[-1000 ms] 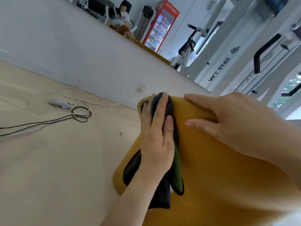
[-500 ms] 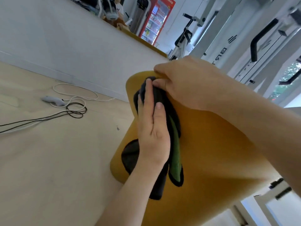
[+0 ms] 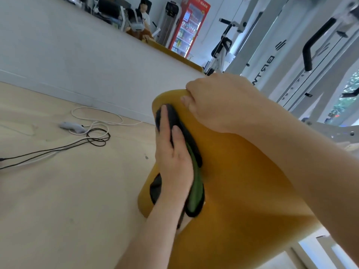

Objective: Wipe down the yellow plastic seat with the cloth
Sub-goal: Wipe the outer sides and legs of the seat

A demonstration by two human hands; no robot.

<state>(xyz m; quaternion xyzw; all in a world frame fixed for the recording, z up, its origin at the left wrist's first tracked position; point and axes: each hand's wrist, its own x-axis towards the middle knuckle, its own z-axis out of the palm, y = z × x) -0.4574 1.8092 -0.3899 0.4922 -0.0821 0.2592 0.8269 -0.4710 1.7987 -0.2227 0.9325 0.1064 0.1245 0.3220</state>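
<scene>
One yellow seat (image 3: 242, 181) at centre right, tipped up over the pale floor (image 3: 68, 200), rounded top edge nearest the wall (image 3: 77, 55). Draped down its left flank, a dark cloth (image 3: 196, 183) with a green face. Pinned there by the left grip (image 3: 174, 158): fingers straight and together, palm flat on the fabric, nothing clasped. At the top edge, the right grip (image 3: 219, 105), fingers curled over the rim, clamping the seat to steady it. Judged mid-wipe, working the left border; broad middle and lower right of the surface apparently yet to be covered. Next move likely calling for firm, flat pressure, a sweep across towards the right, and a sure hold at the rim to stop the seat swinging. Farther out on the floor, looped cables (image 3: 93, 136) beside a small grey device (image 3: 71, 127); past the wall, a red drinks fridge (image 3: 191, 26) and white gym frames (image 3: 272, 55).
</scene>
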